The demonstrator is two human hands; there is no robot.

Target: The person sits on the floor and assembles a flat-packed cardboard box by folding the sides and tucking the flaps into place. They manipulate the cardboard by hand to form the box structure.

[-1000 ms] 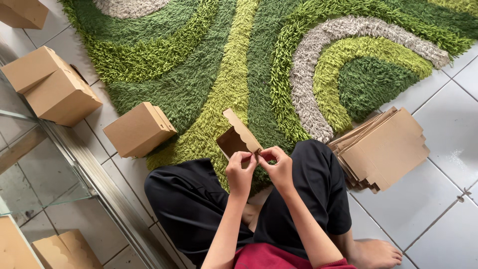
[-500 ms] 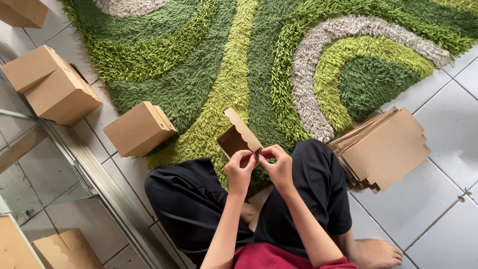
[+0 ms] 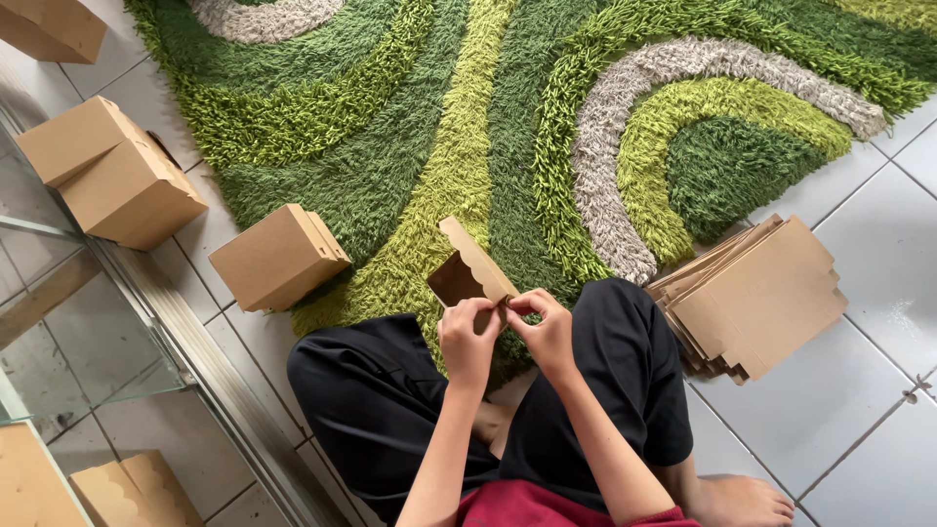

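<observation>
We are sitting cross-legged on the floor (image 3: 859, 293), at the near edge of a shaggy green rug (image 3: 390, 146) with curved bands of lime and grey. We are holding a small brown carton (image 3: 468, 273) between both hands, just above our knees and over the rug's edge. The carton is half-formed, with its open side facing us and a scalloped flap tilting up and away.

The left hand (image 3: 468, 337) is gripping the carton's near edge, its fingers (image 3: 485, 310) clamped together on the cardboard. The right hand (image 3: 547, 332) is meeting it from the other side, its fingers pinched shut on the same edge, so the two hands are touching at the thumbs.

To our right, a stack (image 3: 761, 298) of flat brown blanks is lying on the white tiles, just beside our right knee and touching the rug. The blanks are showing scalloped edges.

To our left, one closed brown box (image 3: 278, 256) is resting half on the rug. Farther left, two more boxes (image 3: 107, 171) are sitting together on the tiles, and another (image 3: 49, 24) is showing at the top left corner. A glass panel (image 3: 68, 332) in a metal frame is running along the left side. We are seeing no labels on any carton.
</observation>
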